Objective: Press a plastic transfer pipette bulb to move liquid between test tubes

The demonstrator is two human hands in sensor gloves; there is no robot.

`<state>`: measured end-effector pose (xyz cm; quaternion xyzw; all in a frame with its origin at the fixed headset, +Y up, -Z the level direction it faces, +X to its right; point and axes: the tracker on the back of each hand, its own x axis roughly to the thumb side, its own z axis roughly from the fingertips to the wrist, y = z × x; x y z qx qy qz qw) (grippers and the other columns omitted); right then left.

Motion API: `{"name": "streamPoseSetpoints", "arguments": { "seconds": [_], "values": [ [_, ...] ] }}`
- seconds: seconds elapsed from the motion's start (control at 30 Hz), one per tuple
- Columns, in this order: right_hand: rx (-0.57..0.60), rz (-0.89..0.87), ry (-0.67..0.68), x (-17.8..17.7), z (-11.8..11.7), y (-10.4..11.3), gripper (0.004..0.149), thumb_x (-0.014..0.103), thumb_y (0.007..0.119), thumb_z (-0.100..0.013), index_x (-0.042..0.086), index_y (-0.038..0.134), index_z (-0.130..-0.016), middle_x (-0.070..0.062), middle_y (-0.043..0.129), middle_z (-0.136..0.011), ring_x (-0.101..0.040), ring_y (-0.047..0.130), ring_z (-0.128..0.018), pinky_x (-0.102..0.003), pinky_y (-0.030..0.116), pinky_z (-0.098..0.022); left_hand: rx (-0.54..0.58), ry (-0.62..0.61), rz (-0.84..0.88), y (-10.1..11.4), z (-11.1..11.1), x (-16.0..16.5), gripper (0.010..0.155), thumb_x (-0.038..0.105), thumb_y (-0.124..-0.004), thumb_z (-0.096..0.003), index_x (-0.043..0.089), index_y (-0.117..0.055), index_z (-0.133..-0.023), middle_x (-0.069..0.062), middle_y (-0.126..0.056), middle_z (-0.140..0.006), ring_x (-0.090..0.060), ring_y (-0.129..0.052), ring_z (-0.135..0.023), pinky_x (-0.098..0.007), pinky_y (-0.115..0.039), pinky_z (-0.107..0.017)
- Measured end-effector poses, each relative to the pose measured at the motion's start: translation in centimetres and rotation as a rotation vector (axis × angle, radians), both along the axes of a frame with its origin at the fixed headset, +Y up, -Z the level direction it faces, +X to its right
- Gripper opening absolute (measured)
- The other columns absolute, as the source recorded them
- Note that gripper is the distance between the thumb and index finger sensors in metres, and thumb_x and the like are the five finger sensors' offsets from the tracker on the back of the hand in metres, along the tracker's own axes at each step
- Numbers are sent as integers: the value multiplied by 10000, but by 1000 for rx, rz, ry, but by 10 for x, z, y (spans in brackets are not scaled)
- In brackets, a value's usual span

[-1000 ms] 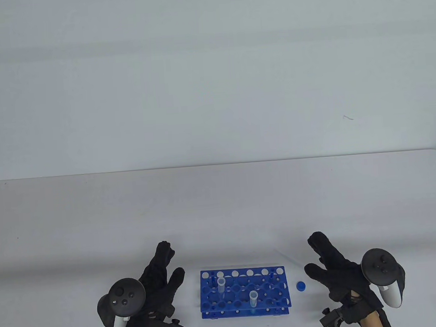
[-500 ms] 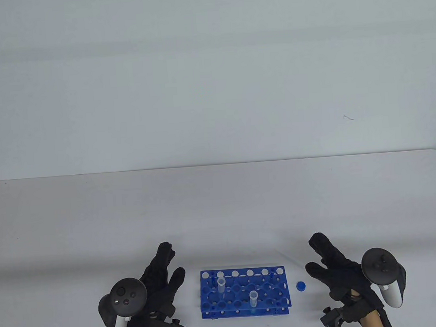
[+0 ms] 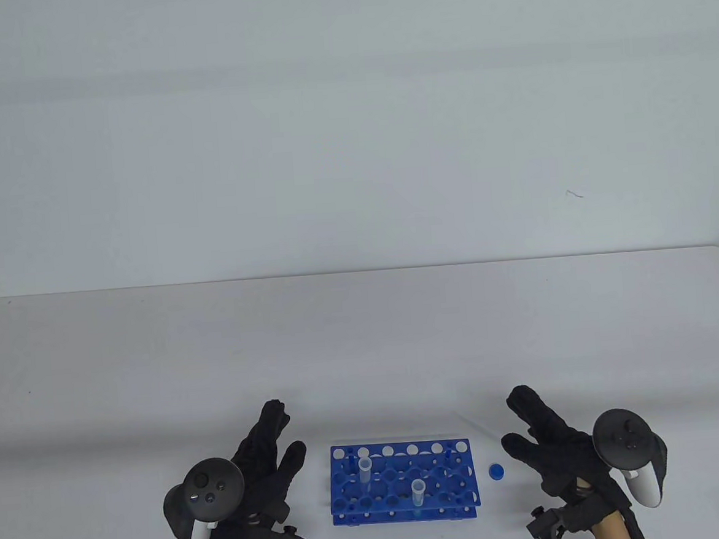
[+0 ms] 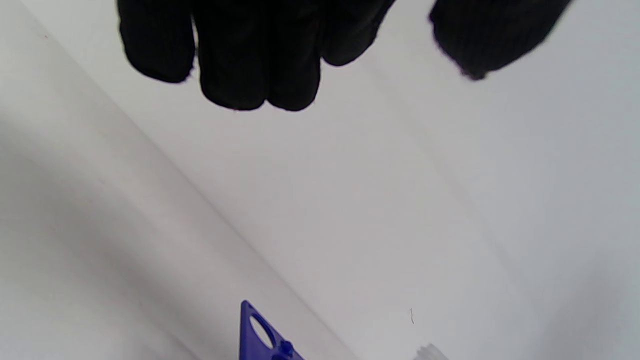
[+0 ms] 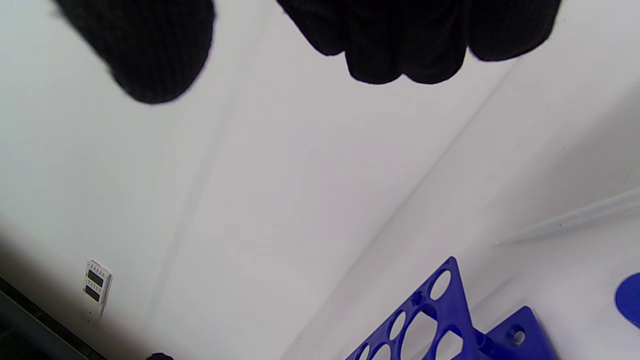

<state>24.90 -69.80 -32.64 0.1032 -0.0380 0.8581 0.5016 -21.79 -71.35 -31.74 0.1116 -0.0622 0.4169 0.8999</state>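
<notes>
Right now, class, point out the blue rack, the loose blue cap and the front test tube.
blue rack point(image 3: 456, 456), table view, right top plate.
blue cap point(image 3: 496, 471), table view, centre.
front test tube point(image 3: 418, 490), table view, upper body.

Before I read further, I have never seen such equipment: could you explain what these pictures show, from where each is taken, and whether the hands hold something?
These are a person's two hands in black sensor gloves, not a machine. The round device on the back of the left hand and the right hand is a tracker.

One camera looks down at the white table. Two more sit on the wrists, so gloved fingers hang in from the top.

Between the hands stands a blue rack holding two clear test tubes, one further back and one nearer. A small blue cap lies beside it. A pale thin pipette shows only in the right wrist view.

Both hands are open and hold nothing.
</notes>
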Motion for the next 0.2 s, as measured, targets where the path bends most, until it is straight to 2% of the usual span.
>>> {"name": "streamPoseSetpoints", "arguments": {
  "seconds": [0.2],
  "values": [
    [-1,2,-3,0,0,0,870,496,818,-374,56,495,-1052,-226,599,-1109,-483,610,-998,-634,585,-653,-1,1,-15,0,0,0,812,664,-586,-466,304,-379,-1163,-59,-617,-1200,-303,-664,-1061,-543,-603,-788]
  ]
}}
